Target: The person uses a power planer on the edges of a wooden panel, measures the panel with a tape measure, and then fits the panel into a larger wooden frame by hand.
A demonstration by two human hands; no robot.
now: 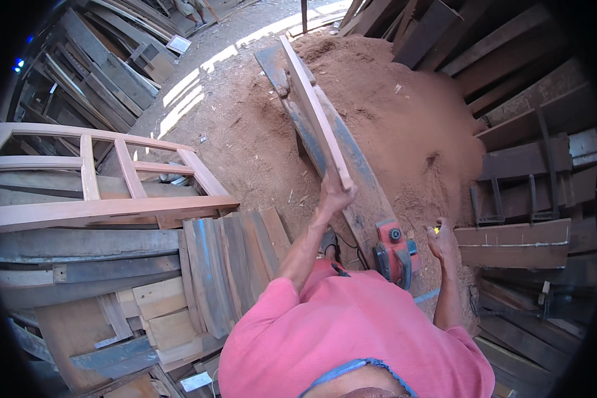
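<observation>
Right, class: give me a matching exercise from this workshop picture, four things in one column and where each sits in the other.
1. wooden plank
2. red power planer
3. wooden window frame
4. sawdust heap

a. resting on stacked boards to the person's left
b. beyond the bench, far side
c. gripped at its end by the left hand
d. on the bench beside the right hand

Pairs: 1-c, 2-d, 3-a, 4-b

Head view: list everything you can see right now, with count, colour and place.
Long plank: one, pale wood, tilted on edge above the bench, near end in the left hand.
Bench: one, blue-grey, running from centre to the sawdust pile.
Power planer: one, red and grey, at the bench's near end.
Sawdust pile: one, reddish brown, upper centre.
Window frame: one, pale wood, left.
Stacked boards: many, grey and brown, lower left.
Left hand: grips the plank.
Right hand: holds a small yellow object, unclear what.
</observation>
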